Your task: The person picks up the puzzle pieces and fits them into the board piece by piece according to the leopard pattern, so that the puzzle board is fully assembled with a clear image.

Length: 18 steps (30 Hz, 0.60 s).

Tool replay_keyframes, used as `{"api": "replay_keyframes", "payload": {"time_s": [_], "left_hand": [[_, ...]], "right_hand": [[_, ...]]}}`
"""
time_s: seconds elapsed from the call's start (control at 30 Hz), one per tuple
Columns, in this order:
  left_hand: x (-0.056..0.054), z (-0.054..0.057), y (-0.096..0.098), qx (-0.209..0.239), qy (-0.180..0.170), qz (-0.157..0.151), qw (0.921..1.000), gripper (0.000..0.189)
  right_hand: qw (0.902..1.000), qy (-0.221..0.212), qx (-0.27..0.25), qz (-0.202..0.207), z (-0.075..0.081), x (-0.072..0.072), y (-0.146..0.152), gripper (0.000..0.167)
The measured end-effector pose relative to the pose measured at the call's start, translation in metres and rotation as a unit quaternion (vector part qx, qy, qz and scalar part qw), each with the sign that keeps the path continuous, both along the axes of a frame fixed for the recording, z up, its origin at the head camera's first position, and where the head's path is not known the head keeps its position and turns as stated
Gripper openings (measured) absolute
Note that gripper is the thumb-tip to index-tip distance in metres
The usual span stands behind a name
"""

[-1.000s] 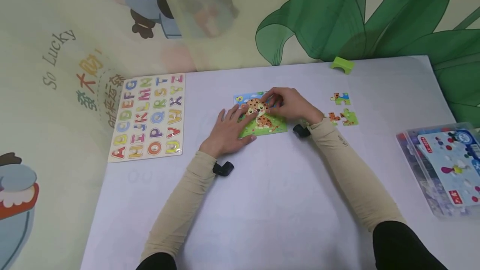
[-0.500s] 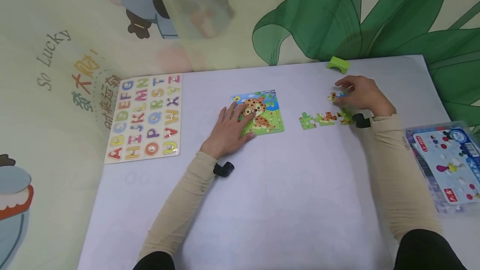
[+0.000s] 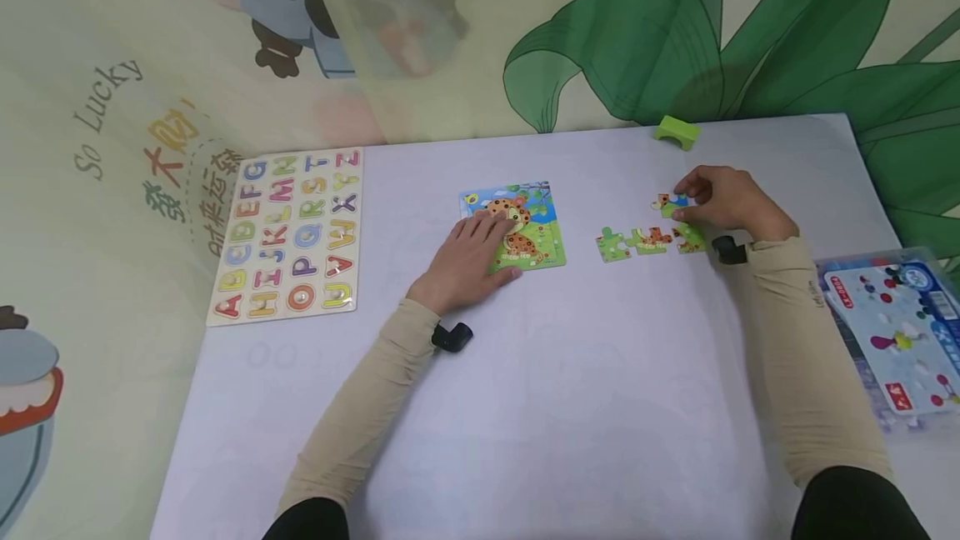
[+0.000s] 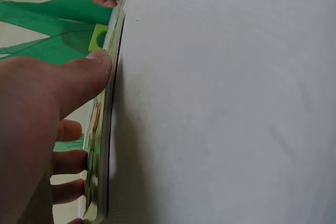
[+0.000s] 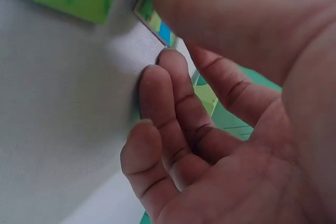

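A square jigsaw puzzle (image 3: 551, 240) with a cartoon leopard on green grass lies flat at the table's middle. My left hand (image 3: 467, 261) rests on its left part, fingers extended, covering some of the picture. In the left wrist view the thumb lies at the near edge of the puzzle board (image 4: 106, 129). Farther right, my right hand (image 3: 738, 205) pinches a blue, orange and green puzzle piece (image 3: 663, 205) between thumb and forefinger, partly hidden by them. Its other fingers are loosely bent. Just below lie loose puzzle pieces: a green one (image 3: 613, 245) and several joined or close together (image 3: 651, 241).
An alphabet board (image 3: 288, 236) with coloured letters lies at the left. A green arch block (image 3: 677, 132) stands near the back edge. At the right is a clear plastic box (image 3: 892, 340) with a printed lid sheet. A printed wall borders the table (image 3: 540, 407).
My right hand has gone from the puzzle to the loose pieces at the right, and pinches one that has shifted slightly nearer. The left hand stays on the puzzle, its fingers drawn in slightly.
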State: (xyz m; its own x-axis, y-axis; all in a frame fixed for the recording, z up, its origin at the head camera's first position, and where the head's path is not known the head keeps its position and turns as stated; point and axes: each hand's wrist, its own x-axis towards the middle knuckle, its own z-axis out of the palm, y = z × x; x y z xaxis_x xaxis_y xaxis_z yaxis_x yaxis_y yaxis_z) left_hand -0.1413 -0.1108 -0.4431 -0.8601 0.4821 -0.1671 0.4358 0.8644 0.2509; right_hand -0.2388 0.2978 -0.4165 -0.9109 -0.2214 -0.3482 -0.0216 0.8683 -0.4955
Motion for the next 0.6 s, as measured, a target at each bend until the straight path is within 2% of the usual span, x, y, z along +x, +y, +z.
{"api": "replay_keyframes", "payload": {"time_s": [0.27,0.47,0.6], "left_hand": [[-0.0002,0.0005,0.0031,-0.021,-0.002,-0.002,0.9998,0.076],[0.0000,0.0001,0.0041,-0.028,-0.012,0.005,0.9995,0.080],[0.0006,0.0001,0.0024,-0.022,-0.011,0.007,0.9997,0.080]], "right_hand": [[0.9996,0.026,-0.008,-0.001,-0.0034,-0.0018,0.0000,0.044],[0.9983,0.045,-0.035,-0.014,-0.0055,0.0020,-0.0005,0.042],[0.9963,0.068,-0.053,-0.004,-0.0064,0.0040,-0.0041,0.040]]}}
